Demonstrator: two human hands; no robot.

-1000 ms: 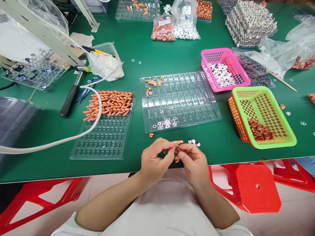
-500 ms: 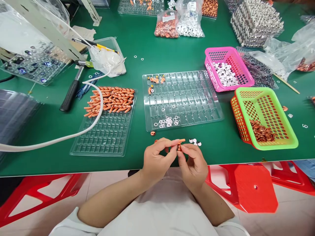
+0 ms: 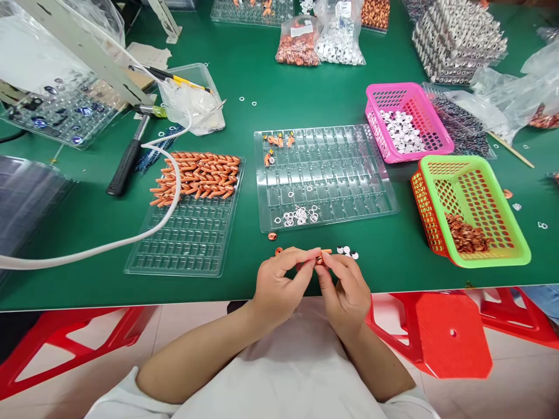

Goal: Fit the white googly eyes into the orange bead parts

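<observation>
At the table's front edge, my left hand (image 3: pixel 278 286) and my right hand (image 3: pixel 346 291) meet fingertip to fingertip. Both pinch a small copper-coloured part (image 3: pixel 320 261) with a short orange stem; the fingers cover much of it. Just beyond my right hand lie several black-and-white discs (image 3: pixel 347 252). Two copper-coloured rounded pieces, one an open-centred piece (image 3: pixel 272 236), rest near my left hand. Further off is a clear compartment tray (image 3: pixel 327 177) with a few orange parts in its upper left cells and a heap of white rings (image 3: pixel 301 215) at its lower left.
On the left, a second clear tray (image 3: pixel 179 244) carries rows of copper-coloured parts (image 3: pixel 198 177), crossed by a white hose (image 3: pixel 168 218). A hammer (image 3: pixel 126 166) lies beyond. To the right stand a pink basket (image 3: pixel 379 139) of white pieces and a green basket (image 3: pixel 519 244) of copper-coloured pieces.
My right fingers have closed in slightly towards my left ones. The orange stem now lies flatter and partly behind my right fingertips. The view has shifted a little.
</observation>
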